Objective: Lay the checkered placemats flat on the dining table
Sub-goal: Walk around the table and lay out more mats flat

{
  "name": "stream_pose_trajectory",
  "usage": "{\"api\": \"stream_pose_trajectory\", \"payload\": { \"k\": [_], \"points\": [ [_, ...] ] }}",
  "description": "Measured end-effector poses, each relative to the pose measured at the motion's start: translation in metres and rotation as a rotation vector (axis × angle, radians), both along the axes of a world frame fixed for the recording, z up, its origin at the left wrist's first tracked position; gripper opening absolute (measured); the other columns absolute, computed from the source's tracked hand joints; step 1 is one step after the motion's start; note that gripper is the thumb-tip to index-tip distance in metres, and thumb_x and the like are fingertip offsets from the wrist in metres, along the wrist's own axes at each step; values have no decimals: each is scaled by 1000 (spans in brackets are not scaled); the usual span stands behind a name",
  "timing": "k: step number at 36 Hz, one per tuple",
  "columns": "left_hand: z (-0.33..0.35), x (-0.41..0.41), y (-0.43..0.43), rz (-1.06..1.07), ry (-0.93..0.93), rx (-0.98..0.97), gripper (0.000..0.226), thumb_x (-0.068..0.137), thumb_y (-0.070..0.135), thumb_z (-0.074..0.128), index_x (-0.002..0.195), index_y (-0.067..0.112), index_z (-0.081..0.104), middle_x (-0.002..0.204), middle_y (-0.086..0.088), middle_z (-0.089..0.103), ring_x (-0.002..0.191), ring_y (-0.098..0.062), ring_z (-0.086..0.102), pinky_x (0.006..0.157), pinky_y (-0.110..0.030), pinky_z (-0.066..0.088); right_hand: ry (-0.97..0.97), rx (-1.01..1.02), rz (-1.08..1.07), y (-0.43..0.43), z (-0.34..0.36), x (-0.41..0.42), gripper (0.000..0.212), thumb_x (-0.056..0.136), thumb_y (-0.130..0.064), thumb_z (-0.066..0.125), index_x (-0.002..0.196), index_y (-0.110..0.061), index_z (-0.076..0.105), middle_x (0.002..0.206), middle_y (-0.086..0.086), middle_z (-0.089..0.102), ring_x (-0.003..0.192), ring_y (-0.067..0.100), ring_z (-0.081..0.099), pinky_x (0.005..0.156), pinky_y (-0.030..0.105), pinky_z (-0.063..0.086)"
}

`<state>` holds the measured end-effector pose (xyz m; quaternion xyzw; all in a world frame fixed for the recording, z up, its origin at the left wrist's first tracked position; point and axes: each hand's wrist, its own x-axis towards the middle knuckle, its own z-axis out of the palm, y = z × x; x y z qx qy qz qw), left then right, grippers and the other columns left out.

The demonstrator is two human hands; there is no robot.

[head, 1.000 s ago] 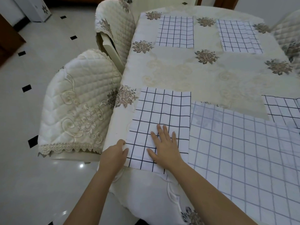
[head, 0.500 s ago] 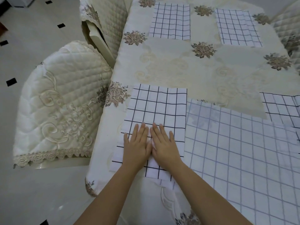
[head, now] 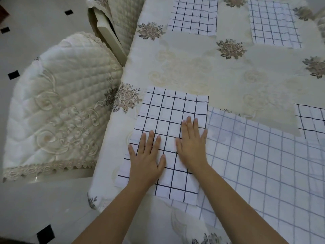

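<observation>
Left hand point(head: 146, 160) and right hand point(head: 191, 145) — fingers straight, gripping nothing — press the near placemat point(head: 168, 120); larger checkered cloth point(head: 263, 164) lower right, quilted chair point(head: 58, 106) at left.

Left hand point(head: 146, 160), right hand point(head: 191, 145) flat on placemat point(head: 168, 111).

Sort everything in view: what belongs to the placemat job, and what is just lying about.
Job: near placemat pressed by left hand and right hand; far-left placemat; far-right placemat; right-edge placemat; dining table.
Lying about: near chair; far chair; large pale-checked cloth, role unclear.
</observation>
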<state>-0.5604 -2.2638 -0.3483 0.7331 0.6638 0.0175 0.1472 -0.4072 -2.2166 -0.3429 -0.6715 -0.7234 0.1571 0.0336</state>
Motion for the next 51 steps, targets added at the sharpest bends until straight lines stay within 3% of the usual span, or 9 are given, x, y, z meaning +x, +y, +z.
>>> {"api": "stream_pose_trajectory", "payload": {
  "k": [3,6,13,21,29,33,38,42,51],
  "points": [
    [-7,-1,-1,15,-18,-11,61,93,44,24,148,26,5,156,3,-3,145,-23,-3,112,-58,7,11,27,128,-12,9,-37,52,95,-28,32,140,-3,38,150,15,32,139,33,29,108,56,28],
    [-14,-2,0,14,14,-22,62,98,39,26,143,28,-15,151,7,-23,143,-20,-20,113,-55,-3,63,-23,169,-29,2,-50,52,97,-28,26,145,-8,26,155,8,14,144,27,9,115,50,19],
    [0,2,-1,25,9,-21,58,91,36,17,146,21,29,156,-3,20,144,-26,16,107,-62,20,-38,8,41,-71,-1,-6,62,91,-41,32,140,-6,39,149,12,35,137,32,32,105,54,29],
    [1,3,-2,4,49,5,53,96,33,23,145,15,32,154,-8,24,142,-31,23,105,-65,21,-2,-72,-59,-90,-3,47,61,100,-38,25,146,-19,-9,150,-7,-24,143,16,-19,117,43,-6],
    [27,56,-11,-26,-69,51,48,95,16,38,142,4,33,155,-18,19,144,-30,13,115,-48,10,596,65,-368,-108,37,84,33,98,-12,41,130,-7,47,127,4,51,116,14,47,95,16,30],
    [44,111,-38,-215,-289,51,39,87,0,50,125,-7,53,138,-26,45,130,-36,42,109,-44,31,606,93,-556,-128,43,117,29,97,-14,43,125,-10,51,117,-2,50,100,5,47,85,19,38],
    [50,167,-68,-524,-420,123,36,48,-11,81,81,-3,72,86,-17,72,70,-27,70,57,-31,58,562,86,-792,-160,46,174,25,95,-14,48,118,-9,56,114,5,52,90,12,50,77,23,39],
    [44,206,-87,-648,-347,-18,25,85,-3,48,104,-3,64,109,-18,64,97,-31,60,78,-35,43,497,1,-938,-188,48,224,29,92,-13,51,120,-5,54,120,11,49,95,20,52,80,30,43],
    [35,261,-109,-707,-279,-59,30,88,1,39,107,0,61,110,-13,59,103,-24,53,84,-32,39,298,-274,-1220,-208,52,286,55,84,-24,66,126,2,41,130,23,37,116,39,43,81,39,45]
  ]
}}
